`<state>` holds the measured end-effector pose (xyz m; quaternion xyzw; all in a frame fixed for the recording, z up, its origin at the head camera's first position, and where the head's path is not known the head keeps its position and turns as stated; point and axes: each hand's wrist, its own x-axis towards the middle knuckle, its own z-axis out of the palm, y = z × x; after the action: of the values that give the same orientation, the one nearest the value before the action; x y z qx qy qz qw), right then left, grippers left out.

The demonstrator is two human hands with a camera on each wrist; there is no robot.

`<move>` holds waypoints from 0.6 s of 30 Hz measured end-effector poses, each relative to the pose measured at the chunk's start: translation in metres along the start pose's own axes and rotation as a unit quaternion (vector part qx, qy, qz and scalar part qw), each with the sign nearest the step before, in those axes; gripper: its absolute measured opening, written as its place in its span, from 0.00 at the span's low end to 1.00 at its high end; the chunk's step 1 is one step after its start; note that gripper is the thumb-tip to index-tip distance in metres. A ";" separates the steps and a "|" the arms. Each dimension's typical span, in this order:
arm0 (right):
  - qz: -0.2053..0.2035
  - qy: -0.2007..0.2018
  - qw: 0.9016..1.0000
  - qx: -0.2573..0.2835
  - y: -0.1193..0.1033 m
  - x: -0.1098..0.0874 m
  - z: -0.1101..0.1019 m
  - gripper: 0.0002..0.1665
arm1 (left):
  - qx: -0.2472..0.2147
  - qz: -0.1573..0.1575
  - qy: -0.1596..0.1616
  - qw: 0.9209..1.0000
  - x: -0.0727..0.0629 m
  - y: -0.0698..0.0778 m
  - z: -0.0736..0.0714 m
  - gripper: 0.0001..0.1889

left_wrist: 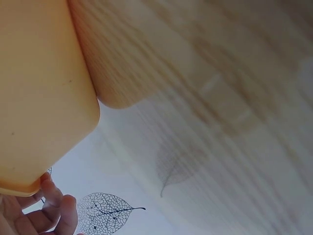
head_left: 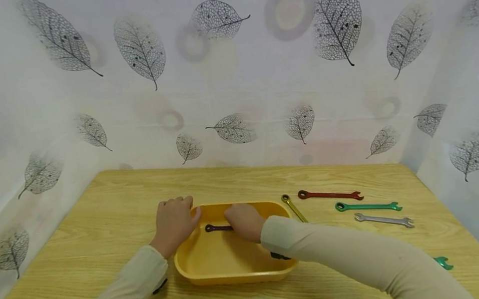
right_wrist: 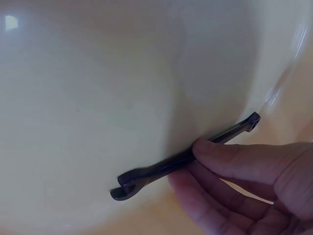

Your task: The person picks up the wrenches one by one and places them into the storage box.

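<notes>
A yellow plastic basin stands on the wooden table. Its back left rim is gripped by my left hand; in the left wrist view curled fingers reach the rim beside the basin's outer wall. Inside the basin, my right hand pinches a dark purple combination wrench by the middle of its shaft. The right wrist view shows the wrench between thumb and fingers, its open end toward the lower left and its ring end toward the upper right, close to the basin's inner surface.
Right of the basin lie a yellow wrench, a red wrench, a green wrench and a silver wrench. Another green wrench is mostly hidden under the right forearm. A leaf-patterned curtain surrounds the wooden table.
</notes>
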<state>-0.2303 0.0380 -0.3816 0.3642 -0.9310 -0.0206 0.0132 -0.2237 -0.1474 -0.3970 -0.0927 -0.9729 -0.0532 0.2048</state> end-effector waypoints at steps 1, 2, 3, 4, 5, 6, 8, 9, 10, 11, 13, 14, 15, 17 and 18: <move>0.000 0.001 1.000 0.001 0.000 0.000 0.000 0.17 | 0.001 0.001 0.000 1.000 0.000 0.000 0.000 0.12; 0.000 0.001 1.000 0.002 0.000 -0.001 0.000 0.17 | 0.002 0.001 0.001 1.000 0.000 0.000 0.000 0.12; 0.000 0.001 1.000 0.003 0.000 -0.001 0.000 0.17 | 0.002 0.002 0.002 1.000 0.000 0.000 0.000 0.13; 0.000 0.000 1.000 0.004 0.000 -0.001 0.000 0.17 | 0.002 0.003 0.004 1.000 0.000 0.000 -0.001 0.13; 0.000 -0.001 1.000 0.005 0.000 -0.001 -0.001 0.17 | 0.002 0.004 0.006 1.000 -0.001 0.000 -0.001 0.13; 0.000 -0.002 1.000 0.005 0.000 -0.001 -0.001 0.17 | 0.003 0.005 0.008 1.000 -0.001 0.000 -0.002 0.13; -0.001 -0.003 1.000 0.002 -0.001 -0.001 -0.002 0.16 | 0.004 0.007 0.010 1.000 -0.002 0.000 -0.002 0.13; -0.001 -0.004 1.000 0.001 -0.001 -0.002 -0.003 0.16 | 0.004 0.007 0.013 1.000 -0.002 0.000 -0.002 0.13; -0.001 -0.004 1.000 0.002 -0.001 -0.002 -0.004 0.15 | 0.005 0.009 0.016 1.000 -0.002 0.000 -0.003 0.12; -0.002 -0.004 1.000 0.002 -0.001 -0.002 -0.005 0.14 | 0.006 0.011 0.019 1.000 -0.002 0.000 -0.003 0.12; -0.003 -0.006 1.000 0.006 0.000 -0.003 -0.007 0.13 | 0.011 0.016 0.027 0.999 -0.002 0.001 -0.003 0.12; -0.003 -0.006 1.000 0.009 0.001 -0.003 -0.008 0.13 | 0.016 0.020 0.033 0.999 -0.002 0.001 -0.003 0.12; -0.003 -0.006 1.000 0.015 0.001 -0.004 -0.009 0.12 | 0.021 0.024 0.038 0.999 -0.002 0.001 -0.003 0.11; -0.006 -0.004 1.000 0.020 0.002 -0.006 -0.012 0.12 | 0.034 0.030 0.044 0.998 -0.001 0.001 -0.002 0.12; -0.006 -0.003 1.000 0.020 0.002 -0.007 -0.013 0.12 | 0.042 0.033 0.044 0.998 -0.001 0.001 -0.002 0.12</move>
<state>-0.2261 0.0441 -0.3687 0.3701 -0.9290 -0.0031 0.0034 -0.2220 -0.1469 -0.3957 -0.1133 -0.9607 -0.0099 0.2531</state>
